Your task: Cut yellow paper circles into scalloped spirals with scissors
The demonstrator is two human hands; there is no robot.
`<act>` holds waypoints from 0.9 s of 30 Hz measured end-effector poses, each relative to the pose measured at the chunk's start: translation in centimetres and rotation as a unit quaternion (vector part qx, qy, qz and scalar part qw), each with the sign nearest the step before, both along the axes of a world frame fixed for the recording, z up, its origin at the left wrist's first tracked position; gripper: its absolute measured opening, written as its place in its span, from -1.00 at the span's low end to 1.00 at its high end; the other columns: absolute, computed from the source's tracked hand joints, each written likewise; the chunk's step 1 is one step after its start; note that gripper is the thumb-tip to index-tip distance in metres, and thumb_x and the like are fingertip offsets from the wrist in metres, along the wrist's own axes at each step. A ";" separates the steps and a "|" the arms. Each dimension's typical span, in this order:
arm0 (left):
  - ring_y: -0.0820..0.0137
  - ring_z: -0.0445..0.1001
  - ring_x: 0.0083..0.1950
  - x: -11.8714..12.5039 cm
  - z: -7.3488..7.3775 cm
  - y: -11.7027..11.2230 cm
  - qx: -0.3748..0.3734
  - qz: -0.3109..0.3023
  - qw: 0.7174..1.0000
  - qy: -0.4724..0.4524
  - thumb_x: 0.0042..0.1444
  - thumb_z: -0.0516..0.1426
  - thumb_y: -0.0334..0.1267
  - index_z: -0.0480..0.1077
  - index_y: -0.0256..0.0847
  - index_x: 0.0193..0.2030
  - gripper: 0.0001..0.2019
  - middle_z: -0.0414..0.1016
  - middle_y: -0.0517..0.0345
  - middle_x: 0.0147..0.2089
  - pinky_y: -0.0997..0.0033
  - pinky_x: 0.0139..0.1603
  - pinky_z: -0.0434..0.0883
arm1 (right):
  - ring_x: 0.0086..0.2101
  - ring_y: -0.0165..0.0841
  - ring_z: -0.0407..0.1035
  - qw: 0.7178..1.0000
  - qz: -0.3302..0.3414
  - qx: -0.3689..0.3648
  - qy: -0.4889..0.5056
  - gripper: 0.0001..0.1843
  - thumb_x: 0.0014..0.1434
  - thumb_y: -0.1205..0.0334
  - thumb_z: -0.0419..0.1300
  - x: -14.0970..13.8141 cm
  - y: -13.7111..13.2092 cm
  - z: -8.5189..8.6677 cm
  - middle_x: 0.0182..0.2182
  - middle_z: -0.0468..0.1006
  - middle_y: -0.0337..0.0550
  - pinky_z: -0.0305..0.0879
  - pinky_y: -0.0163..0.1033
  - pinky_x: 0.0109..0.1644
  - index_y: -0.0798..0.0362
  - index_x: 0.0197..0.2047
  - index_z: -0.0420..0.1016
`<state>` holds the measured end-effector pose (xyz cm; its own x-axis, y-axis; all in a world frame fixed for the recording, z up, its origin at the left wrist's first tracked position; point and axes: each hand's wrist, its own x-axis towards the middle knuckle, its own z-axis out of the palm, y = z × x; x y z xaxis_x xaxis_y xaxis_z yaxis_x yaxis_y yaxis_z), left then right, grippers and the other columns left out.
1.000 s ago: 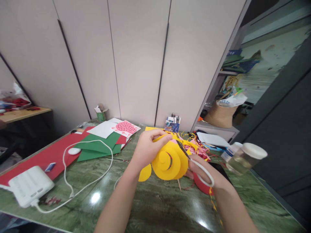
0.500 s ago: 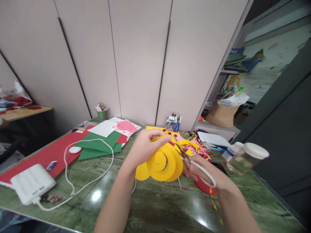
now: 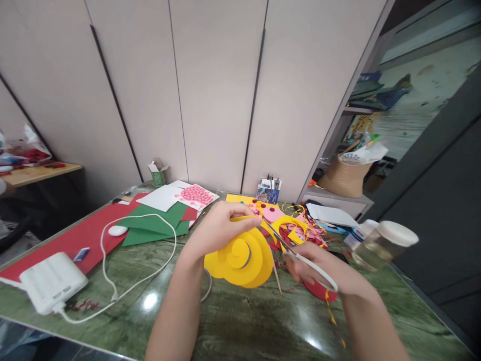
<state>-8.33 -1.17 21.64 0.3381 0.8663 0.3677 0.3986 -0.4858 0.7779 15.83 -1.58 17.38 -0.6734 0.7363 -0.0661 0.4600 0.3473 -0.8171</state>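
Observation:
Yellow paper [image 3: 244, 260] cut in a spiral hangs from my left hand [image 3: 225, 228], which pinches its upper edge between thumb and fingers. My right hand [image 3: 308, 260] grips a pair of scissors [image 3: 317, 273] with white handles, fingers around the loops. The blades point up and left, their tips close to the paper's upper right edge; whether they touch it I cannot tell. A thin wooden stick [image 3: 277, 278] lies on the table just right of the yellow paper. Below my right hand sits a red round piece [image 3: 321, 291], partly covered.
Yellow, pink and red paper scraps [image 3: 300, 230] are heaped behind my right hand. Green sheets [image 3: 156, 228], a red sheet [image 3: 60, 243] and a white power bank [image 3: 54, 281] with a cable lie left. A lidded jar [image 3: 387, 245] stands right, a pen box [image 3: 268, 190] behind.
The yellow paper has shifted slightly left and down with my left hand. The scissors and right hand have moved slightly right, and a gap shows between them and the paper's main part.

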 end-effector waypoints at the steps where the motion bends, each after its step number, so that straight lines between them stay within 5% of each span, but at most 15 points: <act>1: 0.48 0.34 -0.45 -0.1 0.0 0.0 -0.005 -0.005 1.000 0.010 0.08 0.10 -0.07 0.47 -0.25 -0.45 -0.72 0.46 0.18 -0.47 0.52 -0.47 0.23 | -0.55 -0.42 0.12 1.000 0.007 0.003 -0.004 -0.47 0.10 -0.22 0.03 0.2 0.1 -0.1 -0.63 0.24 -0.27 0.04 -0.33 -0.50 0.08 -0.60 0.21; 9: 0.45 0.35 -0.46 -0.9 -0.2 0.3 -0.045 -0.063 0.994 0.077 0.04 0.11 -0.02 0.50 -0.23 -0.42 -0.69 0.47 0.16 -0.48 0.51 -0.50 0.23 | -0.56 -0.45 0.13 0.997 0.053 -0.011 -0.049 -0.56 0.12 -0.10 0.11 1.1 0.5 -0.1 -0.62 0.29 -0.28 0.04 -0.37 -0.52 0.12 -0.55 0.33; 15: 0.41 0.43 -0.31 -0.6 -0.1 0.4 -0.018 0.013 1.000 -0.022 0.06 0.11 -0.14 0.49 -0.21 -0.35 -0.79 0.53 0.14 -0.31 0.49 -0.35 0.32 | -0.57 -0.47 0.06 0.998 -0.017 0.031 -0.047 -0.54 0.15 -0.11 0.07 1.0 0.6 -0.3 -0.62 0.20 -0.30 0.01 -0.37 -0.54 0.10 -0.55 0.25; 19: 0.42 0.40 -0.38 -0.4 -0.3 0.5 -0.003 0.063 0.997 -0.034 0.05 0.11 -0.10 0.46 -0.23 -0.40 -0.76 0.50 0.13 -0.38 0.49 -0.44 0.29 | -0.60 -0.46 0.06 0.998 -0.032 0.031 -0.044 -0.52 0.17 -0.12 0.02 0.9 0.5 -0.1 -0.65 0.18 -0.30 -0.02 -0.37 -0.58 0.11 -0.55 0.30; 27: 0.49 0.31 -0.49 -0.3 -0.3 0.5 -0.034 0.015 0.998 -0.043 0.04 0.11 -0.11 0.43 -0.28 -0.48 -0.74 0.41 0.17 -0.50 0.53 -0.55 0.21 | -0.54 -0.41 0.17 0.997 -0.018 0.066 -0.025 -0.55 0.15 -0.11 0.06 0.5 0.3 0.3 -0.58 0.33 -0.22 0.08 -0.35 -0.52 0.12 -0.51 0.38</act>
<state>-8.63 -0.62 21.30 0.2810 0.8996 0.3344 0.3425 -0.4195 0.8407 16.35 -1.32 17.66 -0.6441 0.7650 0.0007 0.5137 0.4332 -0.7406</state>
